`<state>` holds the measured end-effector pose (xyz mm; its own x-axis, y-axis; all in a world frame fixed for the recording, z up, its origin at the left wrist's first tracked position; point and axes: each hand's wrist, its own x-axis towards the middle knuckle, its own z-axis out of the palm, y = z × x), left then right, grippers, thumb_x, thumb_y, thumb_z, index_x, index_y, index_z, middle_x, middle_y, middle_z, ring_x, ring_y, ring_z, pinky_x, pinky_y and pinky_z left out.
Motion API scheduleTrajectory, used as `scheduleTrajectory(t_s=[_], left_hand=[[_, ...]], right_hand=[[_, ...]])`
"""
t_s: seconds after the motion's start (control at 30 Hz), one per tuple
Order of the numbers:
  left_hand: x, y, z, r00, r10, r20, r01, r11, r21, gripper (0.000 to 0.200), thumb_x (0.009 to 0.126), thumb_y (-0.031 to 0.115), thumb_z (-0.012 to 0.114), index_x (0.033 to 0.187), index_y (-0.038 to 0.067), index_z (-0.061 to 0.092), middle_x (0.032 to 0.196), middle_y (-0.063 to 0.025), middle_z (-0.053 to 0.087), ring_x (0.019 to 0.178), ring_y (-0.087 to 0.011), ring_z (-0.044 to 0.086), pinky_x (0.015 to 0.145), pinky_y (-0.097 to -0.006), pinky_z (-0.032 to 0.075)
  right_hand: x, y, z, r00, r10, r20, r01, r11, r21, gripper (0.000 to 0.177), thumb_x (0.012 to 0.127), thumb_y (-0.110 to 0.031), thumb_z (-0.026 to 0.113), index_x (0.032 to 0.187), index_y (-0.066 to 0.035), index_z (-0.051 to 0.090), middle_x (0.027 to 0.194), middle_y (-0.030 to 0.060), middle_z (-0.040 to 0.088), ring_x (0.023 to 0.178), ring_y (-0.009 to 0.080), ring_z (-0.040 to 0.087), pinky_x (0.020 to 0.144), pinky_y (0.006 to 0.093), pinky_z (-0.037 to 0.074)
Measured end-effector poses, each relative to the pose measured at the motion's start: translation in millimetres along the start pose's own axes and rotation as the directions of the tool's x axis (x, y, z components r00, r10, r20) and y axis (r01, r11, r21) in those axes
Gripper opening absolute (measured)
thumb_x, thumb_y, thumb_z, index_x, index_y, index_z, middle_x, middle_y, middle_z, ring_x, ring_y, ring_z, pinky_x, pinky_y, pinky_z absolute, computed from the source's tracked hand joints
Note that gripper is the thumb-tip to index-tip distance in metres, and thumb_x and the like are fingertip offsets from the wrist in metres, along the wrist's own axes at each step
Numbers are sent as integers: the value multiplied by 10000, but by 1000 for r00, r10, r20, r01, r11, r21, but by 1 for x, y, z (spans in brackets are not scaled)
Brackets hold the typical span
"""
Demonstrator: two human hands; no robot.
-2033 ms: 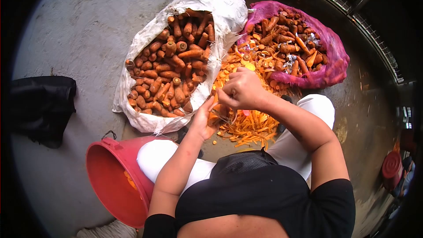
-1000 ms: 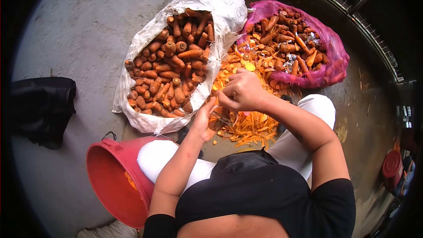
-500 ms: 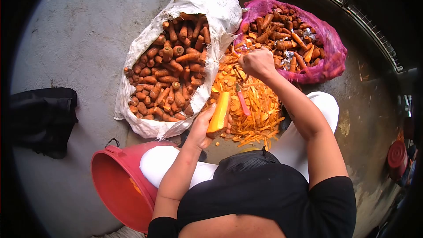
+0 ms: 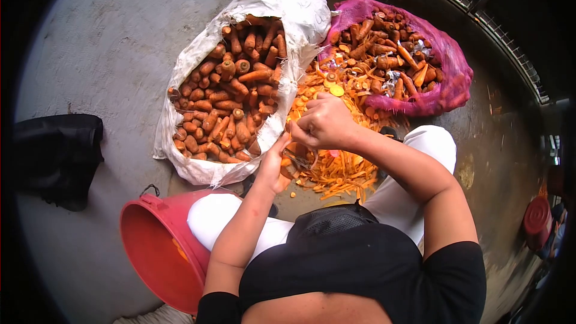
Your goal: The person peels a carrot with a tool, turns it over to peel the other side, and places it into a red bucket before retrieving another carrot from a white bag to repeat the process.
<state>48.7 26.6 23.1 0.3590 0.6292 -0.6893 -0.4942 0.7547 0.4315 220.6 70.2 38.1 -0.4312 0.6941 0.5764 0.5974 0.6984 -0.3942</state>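
Note:
My left hand (image 4: 274, 165) grips a carrot (image 4: 292, 157) that is mostly hidden under my right hand. My right hand (image 4: 321, 123) is closed around a peeler and sits on top of the carrot, right above the left hand. Both hands hover over a heap of orange carrot peelings (image 4: 342, 174) on the floor between my knees. The peeler itself is barely visible under the fingers.
A white sack (image 4: 300, 9) full of unpeeled carrots lies ahead to the left. A pink mesh sack (image 4: 456, 72) with carrots lies ahead to the right. A red bucket (image 4: 141, 240) stands by my left knee. A black bag (image 4: 54, 156) lies far left on the concrete floor.
Half a second ago my right hand was stretched out toward the pink sack and the peeled carrot showed in my left hand. Now the right hand is back over the carrot.

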Motion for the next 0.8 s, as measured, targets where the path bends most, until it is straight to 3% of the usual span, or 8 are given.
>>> scheduleTrajectory(t_s=[0.1,0.2,0.27,0.33,0.47,0.57,0.67,0.8], left_hand=[[-3,0,-7,987,25,159,-45,992,120,359,1004,313,390,1211,41,500,997,-121,633,827,-226,648,653,-370,559],[-8,-7,-18,984,-37,173,2,981,195,380,1004,326,390,1217,26,488,924,-128,625,733,-223,651,552,-358,551],[-16,-8,-12,980,-37,193,-2,980,199,409,1004,348,394,1223,14,481,882,-135,616,701,-222,644,547,-357,552],[-23,0,-5,975,-25,222,-23,976,215,409,1007,344,387,1229,12,478,894,-144,621,708,-227,641,573,-357,556],[-12,3,-12,986,-18,168,-7,989,151,414,1016,335,353,1243,10,473,941,-161,630,765,-231,645,673,-341,557],[6,5,-39,939,-40,341,28,999,38,421,1019,329,335,1242,1,476,992,-152,638,868,-231,647,749,-342,548],[-8,4,-3,995,81,65,-80,997,-12,403,1017,314,338,1232,5,484,1058,-128,632,935,-234,635,795,-368,540],[-2,3,-5,999,44,28,-45,999,31,385,1015,297,340,1233,20,493,1139,-106,610,1012,-228,614,881,-385,511]], right_hand=[[0,9,1,1000,-1,-27,1,1000,12,335,775,-189,631,445,-169,579,424,18,492,425,194,487,519,334,405],[-6,55,10,979,194,54,-183,969,-165,360,801,-205,593,442,-178,591,409,39,487,406,214,485,554,334,440],[-15,99,11,955,259,144,-163,865,-474,403,836,-244,542,449,-155,610,428,61,524,418,244,528,609,362,477],[-20,107,11,921,389,24,-308,765,-565,359,803,-253,506,484,-120,602,467,70,566,406,214,544,592,369,483],[2,72,-1,807,579,111,-546,805,-230,453,883,-340,466,529,-129,655,435,27,557,375,188,539,485,349,474],[6,41,-2,873,474,113,-480,876,42,368,838,-318,560,564,-114,696,429,64,541,373,217,534,417,349,432],[6,13,-4,980,197,33,-199,978,68,312,799,-236,596,512,-135,664,441,55,526,409,227,522,458,361,423],[1,-1,-1,996,78,35,-78,997,14,328,773,-207,618,450,-164,581,449,36,500,452,220,500,509,351,396]])
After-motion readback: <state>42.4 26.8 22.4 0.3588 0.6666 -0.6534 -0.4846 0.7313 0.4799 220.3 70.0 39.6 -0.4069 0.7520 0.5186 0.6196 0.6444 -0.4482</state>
